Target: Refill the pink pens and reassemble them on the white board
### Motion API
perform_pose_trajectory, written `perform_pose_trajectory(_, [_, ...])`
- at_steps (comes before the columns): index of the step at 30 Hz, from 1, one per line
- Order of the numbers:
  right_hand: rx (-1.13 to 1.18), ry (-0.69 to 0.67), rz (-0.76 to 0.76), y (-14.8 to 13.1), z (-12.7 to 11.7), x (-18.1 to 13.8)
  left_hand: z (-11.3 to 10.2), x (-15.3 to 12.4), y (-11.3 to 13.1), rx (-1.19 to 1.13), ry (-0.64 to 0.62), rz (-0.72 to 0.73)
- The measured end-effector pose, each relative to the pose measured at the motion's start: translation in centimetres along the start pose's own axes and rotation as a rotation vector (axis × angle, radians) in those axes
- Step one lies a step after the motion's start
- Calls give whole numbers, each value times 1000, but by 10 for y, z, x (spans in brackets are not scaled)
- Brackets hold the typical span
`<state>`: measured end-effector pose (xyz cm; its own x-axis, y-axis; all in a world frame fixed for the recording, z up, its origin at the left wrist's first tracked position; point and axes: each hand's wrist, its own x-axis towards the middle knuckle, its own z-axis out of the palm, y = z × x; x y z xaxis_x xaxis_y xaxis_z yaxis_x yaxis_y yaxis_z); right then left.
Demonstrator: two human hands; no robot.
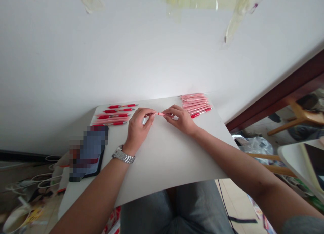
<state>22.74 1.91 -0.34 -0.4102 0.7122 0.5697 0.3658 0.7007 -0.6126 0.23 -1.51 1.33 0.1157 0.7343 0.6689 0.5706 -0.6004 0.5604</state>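
Note:
My left hand [140, 122], with a metal-banded watch [123, 154] at its wrist, pinches one end of a slim pink pen-like stick [160, 114] above the table [162, 163]. The fingers of my right hand [181, 118] are closed on its other end, so only a short middle stretch shows. A clear or whitish bit peeks out by my left fingers, too small to name. Beyond my right hand lies a stack of pink sticks in clear wrapping [194, 102], with a red pen [201, 113] along its near side. Several red pens [113, 116] lie left of my left hand, with pink sticks among them.
A phone [97, 159], partly blurred out, lies at the table's left edge. A white wall [141, 52] rises behind the table. To the right stand a wooden chair [298, 117] and another white surface [293, 156]. White cables [37, 178] run over the floor at left.

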Motion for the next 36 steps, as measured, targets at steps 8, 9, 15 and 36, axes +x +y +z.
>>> perform_pose_trajectory(8, [6,-6,-24,0,1,0,2,-2,-1,13,-11,-20])
perform_pose_trajectory(9, [7,-7,-23,-1,1,0,2,-2,-2,15,-4,-27])
perform_pose_trajectory(15, [15,-4,-17,-1,1,0,1,-3,-2,19,-22,-47])
perform_pose_trajectory(36, [74,66,105,-4,3,2,-2,-3,0,33,-8,-96])
